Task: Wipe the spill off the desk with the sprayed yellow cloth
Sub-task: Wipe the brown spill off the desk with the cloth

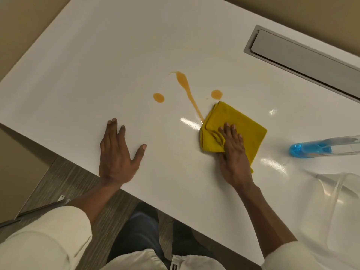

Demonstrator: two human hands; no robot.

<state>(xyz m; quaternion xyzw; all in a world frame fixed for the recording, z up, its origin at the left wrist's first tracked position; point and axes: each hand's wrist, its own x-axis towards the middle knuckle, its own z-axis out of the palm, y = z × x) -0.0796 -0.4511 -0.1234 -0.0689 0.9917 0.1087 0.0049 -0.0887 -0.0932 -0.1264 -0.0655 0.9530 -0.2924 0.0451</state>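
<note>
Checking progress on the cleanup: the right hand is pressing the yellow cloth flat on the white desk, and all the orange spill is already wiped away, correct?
Not quite. The right hand does press the yellow cloth on the desk, but the head view shows the orange spill still there: a long streak and two round drops.

Tabletop (78,65) carries everything. Spill (186,88) near its centre: a long streak, one drop left of it, one drop right. Cloth (245,125) just right of the streak's near end, touching it; the right drop lies just behind the cloth's far corner. Right hand (233,152) flat on the cloth's near side. Left hand (116,152) flat on the tabletop, left of the cloth, well apart, before the spill. Bottle (319,147) lies right of the cloth. Hatch (303,55) set in the tabletop, far right.
</note>
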